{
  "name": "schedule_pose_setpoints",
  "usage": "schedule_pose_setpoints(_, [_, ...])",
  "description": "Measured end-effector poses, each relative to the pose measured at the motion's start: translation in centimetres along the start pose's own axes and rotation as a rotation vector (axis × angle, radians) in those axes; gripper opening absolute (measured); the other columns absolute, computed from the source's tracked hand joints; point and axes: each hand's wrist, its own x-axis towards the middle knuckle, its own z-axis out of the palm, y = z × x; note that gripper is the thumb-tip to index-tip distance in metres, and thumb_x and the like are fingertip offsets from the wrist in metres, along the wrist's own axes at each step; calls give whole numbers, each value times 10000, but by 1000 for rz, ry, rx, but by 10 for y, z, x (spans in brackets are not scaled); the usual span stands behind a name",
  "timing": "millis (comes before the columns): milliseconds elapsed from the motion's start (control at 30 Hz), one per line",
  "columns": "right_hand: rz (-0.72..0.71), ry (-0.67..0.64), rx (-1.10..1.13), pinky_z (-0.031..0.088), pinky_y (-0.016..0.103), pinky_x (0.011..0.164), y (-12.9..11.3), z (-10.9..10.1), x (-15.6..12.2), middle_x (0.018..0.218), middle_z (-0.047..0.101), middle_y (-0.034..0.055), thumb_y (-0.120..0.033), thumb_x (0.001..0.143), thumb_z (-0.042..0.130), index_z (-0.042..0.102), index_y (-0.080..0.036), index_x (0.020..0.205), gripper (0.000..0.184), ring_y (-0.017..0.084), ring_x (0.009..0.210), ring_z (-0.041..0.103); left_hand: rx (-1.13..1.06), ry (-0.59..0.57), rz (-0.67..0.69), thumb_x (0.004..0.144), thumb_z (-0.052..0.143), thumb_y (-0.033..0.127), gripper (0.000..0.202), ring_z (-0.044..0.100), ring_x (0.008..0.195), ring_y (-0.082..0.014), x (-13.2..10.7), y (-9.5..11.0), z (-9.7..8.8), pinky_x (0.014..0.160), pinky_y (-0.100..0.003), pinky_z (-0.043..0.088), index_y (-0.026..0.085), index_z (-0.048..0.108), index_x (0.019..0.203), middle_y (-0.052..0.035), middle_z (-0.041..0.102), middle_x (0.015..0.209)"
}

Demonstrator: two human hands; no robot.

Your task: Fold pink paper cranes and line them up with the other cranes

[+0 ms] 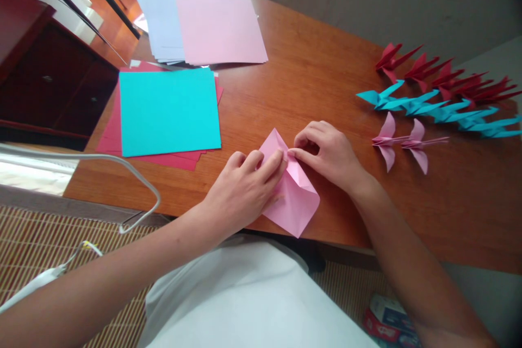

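Note:
A partly folded pink paper (297,202) lies at the near edge of the wooden table (310,76). My left hand (244,187) presses down on its left half with the fingers laid flat on the paper. My right hand (328,152) pinches a fold at the paper's upper middle between thumb and fingertips. Both hands meet at that crease.
Finished paper cranes lie in rows at the right: red (444,79), cyan (440,109), and two pink (402,144). A cyan sheet (169,111) rests on red sheets at left. Behind them are pink (220,30) and pale blue sheets (161,16). A dark cabinet (44,81) stands left.

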Motion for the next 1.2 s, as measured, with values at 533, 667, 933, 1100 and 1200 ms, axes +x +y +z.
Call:
schedule_pose_setpoints(533, [36,49,-114,416,384,738,0,16,61,835,684,45,-422,922,706,622,-237,781,248,245,848,576,-25,-34,-15,1052,433,400,511,527,1078,-292,0,0,-1,791,-452,434,185,520,1507,-83,516,1562])
schedule_pose_setpoints(667, [23,30,-32,408,362,734,2,7,49,826,665,33,-410,932,695,622,-225,792,242,217,819,573,-36,-36,-13,1038,468,410,520,530,1072,-293,0,0,-1,786,-457,435,179,528,1499,-94,516,1558])
schedule_pose_setpoints(933, [-27,-100,-28,425,338,731,11,-12,12,920,630,26,-402,832,823,610,-227,821,276,208,868,576,-21,-13,-8,1062,412,420,526,538,1068,-285,-1,-1,0,771,-452,435,168,510,1513,-78,550,1534])
schedule_pose_setpoints(1100, [-38,-166,-48,425,339,720,13,-19,4,979,626,35,-434,834,819,608,-233,845,291,218,909,581,-38,-21,-8,1061,411,402,499,534,1073,-287,0,-1,0,765,-462,441,178,534,1490,-77,548,1534])
schedule_pose_setpoints(1200, [-38,-192,-50,421,337,710,12,-22,5,986,628,33,-424,840,814,607,-232,842,282,214,909,584,-41,-20,-11,1060,412,407,496,534,1074,-288,0,-1,0,767,-459,435,186,540,1485,-82,549,1529])
